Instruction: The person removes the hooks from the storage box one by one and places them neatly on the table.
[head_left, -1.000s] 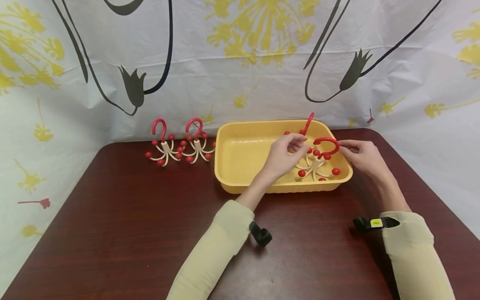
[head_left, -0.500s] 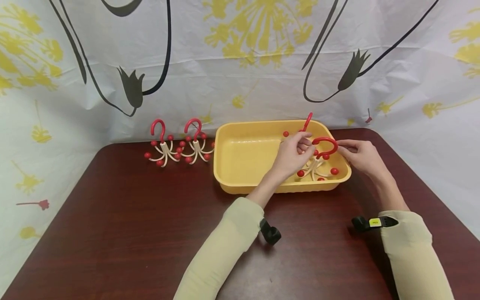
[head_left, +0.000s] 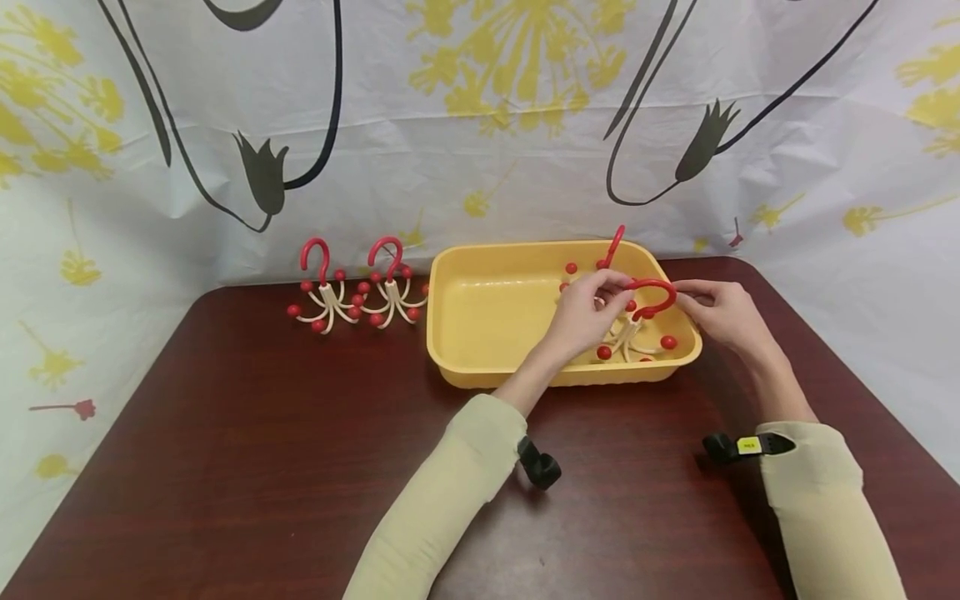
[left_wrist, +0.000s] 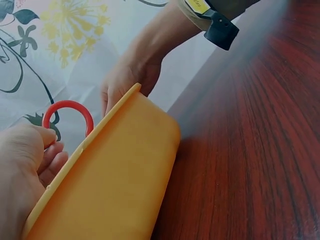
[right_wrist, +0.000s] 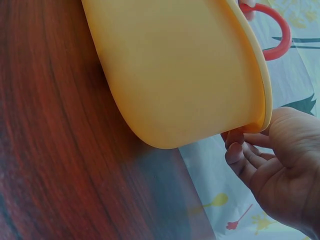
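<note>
Red hook (left_wrist: 67,104) is tipping lower, my left hand (head_left: 585,315) pinching it, right hand (head_left: 731,315) gripping the yellow bin (head_left: 487,333); I'm finding wrist label (head_left: 749,446) unreadable.

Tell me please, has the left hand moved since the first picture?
Yes. Judged against the yellow basin in the head view, the left hand has moved right, to the red hook.

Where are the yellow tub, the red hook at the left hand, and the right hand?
Yellow tub (head_left: 487,325): head view, bare inside floor.
Red hook (left_wrist: 69,104): left wrist view, top of its curve.
Right hand (head_left: 733,315): head view, back of the hand.
</note>
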